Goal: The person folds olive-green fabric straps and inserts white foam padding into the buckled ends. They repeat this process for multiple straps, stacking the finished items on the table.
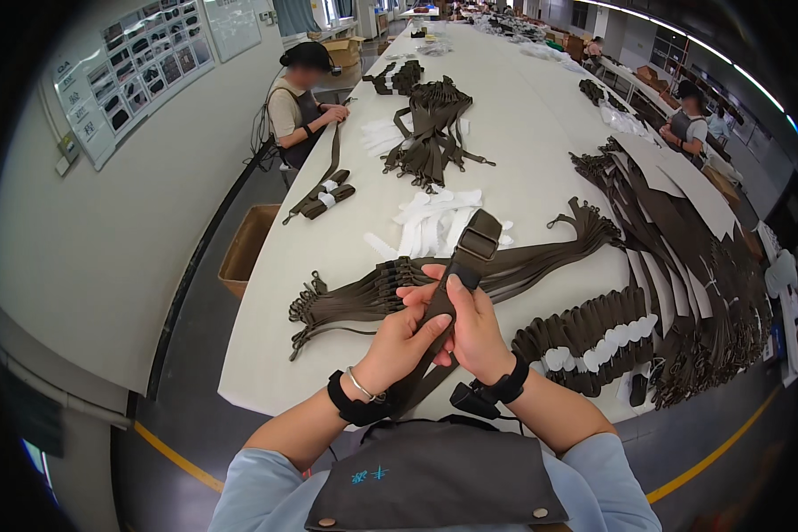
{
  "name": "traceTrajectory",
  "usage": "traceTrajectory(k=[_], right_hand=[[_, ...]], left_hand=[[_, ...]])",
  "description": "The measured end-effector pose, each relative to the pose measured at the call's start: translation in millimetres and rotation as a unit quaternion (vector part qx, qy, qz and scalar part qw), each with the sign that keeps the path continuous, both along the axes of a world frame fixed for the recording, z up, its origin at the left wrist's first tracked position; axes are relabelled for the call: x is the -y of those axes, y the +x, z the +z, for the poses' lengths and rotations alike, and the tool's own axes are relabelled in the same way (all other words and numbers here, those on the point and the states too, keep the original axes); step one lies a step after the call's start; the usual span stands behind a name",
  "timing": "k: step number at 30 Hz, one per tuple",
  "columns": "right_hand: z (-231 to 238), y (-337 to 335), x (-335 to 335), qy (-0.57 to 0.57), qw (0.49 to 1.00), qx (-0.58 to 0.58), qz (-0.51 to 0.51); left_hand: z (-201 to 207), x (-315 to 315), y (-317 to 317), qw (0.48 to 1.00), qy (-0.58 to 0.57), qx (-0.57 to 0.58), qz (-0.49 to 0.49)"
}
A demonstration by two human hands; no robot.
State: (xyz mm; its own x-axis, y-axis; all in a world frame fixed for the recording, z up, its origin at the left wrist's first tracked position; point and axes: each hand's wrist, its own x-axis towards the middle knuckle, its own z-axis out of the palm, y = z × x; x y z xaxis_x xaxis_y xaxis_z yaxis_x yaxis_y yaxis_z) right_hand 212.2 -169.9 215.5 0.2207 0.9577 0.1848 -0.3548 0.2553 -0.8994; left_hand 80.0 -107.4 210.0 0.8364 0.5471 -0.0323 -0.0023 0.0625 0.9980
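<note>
A dark brown webbing strap [464,266] with a wide slide buckle [479,241] near its upper end is held up over the table in front of me. My right hand [477,330] is closed round it just below the buckle, thumb on top. Lower down, my left hand [403,341] pinches the folded strap, its fingers meeting those of my right. The strap's tail drops behind my left wrist toward my apron. Beneath and beyond my hands lies a long bundle of similar straps [363,297] with metal hooks at the left end.
White paper strips [439,217] lie beyond my hands. Rolled straps with white bands [585,341] stand in a row at right, beside a large heap of straps [692,284]. More straps [434,124] lie farther along the table [266,355]. A co-worker [301,106] sits at the left edge, near a box [246,248].
</note>
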Motion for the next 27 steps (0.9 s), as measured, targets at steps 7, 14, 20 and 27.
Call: traceTrajectory(k=[7,14,20,27], right_hand=[[11.4,15.1,4.5,0.144,0.985,0.092,0.004],[36.6,14.7,6.4,0.123,0.895,0.42,0.083],[27.3,0.5,15.2,0.013,0.958,0.233,0.165],[37.4,1.9,17.2,-0.043,0.963,0.195,0.183]], left_hand=[[30.0,-32.6,-13.8,0.95,0.194,-0.148,-0.195],[101.5,-40.4,-28.6,0.972,0.042,0.181,-0.145],[90.4,-26.6,-25.9,0.962,0.059,0.26,-0.056],[88.2,-29.9,-23.2,0.954,0.075,0.28,-0.076]])
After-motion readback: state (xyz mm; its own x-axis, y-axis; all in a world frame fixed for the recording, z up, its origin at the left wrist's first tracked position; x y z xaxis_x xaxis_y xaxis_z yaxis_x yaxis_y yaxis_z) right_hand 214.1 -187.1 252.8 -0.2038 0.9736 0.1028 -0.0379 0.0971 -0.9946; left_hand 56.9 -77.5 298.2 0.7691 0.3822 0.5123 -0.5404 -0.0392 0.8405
